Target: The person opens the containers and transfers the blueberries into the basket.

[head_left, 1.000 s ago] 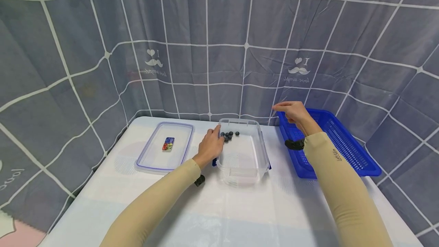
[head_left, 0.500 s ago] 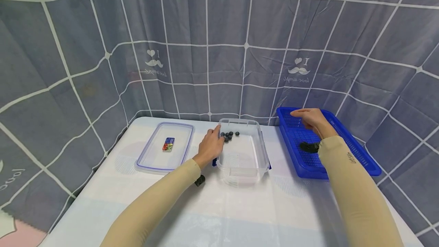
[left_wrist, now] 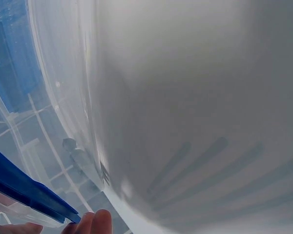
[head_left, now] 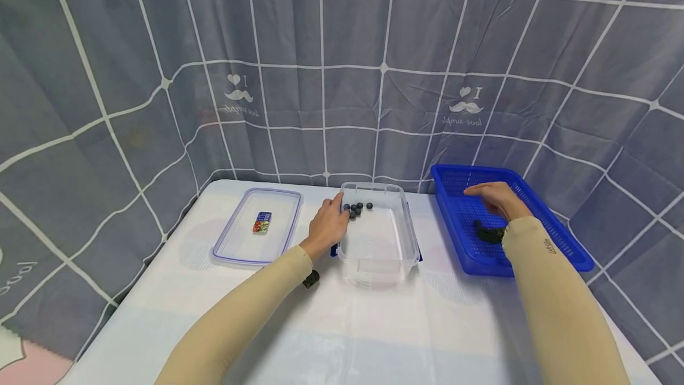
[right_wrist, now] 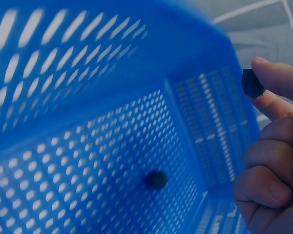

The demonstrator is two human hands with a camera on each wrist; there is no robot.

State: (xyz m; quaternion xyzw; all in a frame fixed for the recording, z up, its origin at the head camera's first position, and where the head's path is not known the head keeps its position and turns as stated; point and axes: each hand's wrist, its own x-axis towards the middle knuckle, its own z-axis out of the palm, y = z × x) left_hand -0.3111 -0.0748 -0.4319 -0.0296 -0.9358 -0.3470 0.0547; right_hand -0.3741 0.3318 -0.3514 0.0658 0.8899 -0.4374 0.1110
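In the head view my left hand [head_left: 325,226] holds the left side of a clear plastic food container [head_left: 376,248]. Its fingertips [left_wrist: 101,224] show beside the blue latch [left_wrist: 34,192] in the left wrist view. Several blueberries [head_left: 353,210] lie in the container's far left corner. My right hand [head_left: 497,198] is over the blue plastic basket [head_left: 451,236]. In the right wrist view, a dark blueberry [right_wrist: 252,84] is pinched between the thumb and index finger. Another blueberry [right_wrist: 156,180] lies on the basket's perforated floor.
To the left, a clear lid [head_left: 283,242] with a blue-edged rim lies flat, bearing a small printed label [head_left: 262,223]. A grey grid-patterned curtain [head_left: 352,100] hangs behind and around the white-covered table [head_left: 374,325].
My right hand has moved right and down, from the basket's far left edge to over its inside. The left hand and the container have stayed in place.
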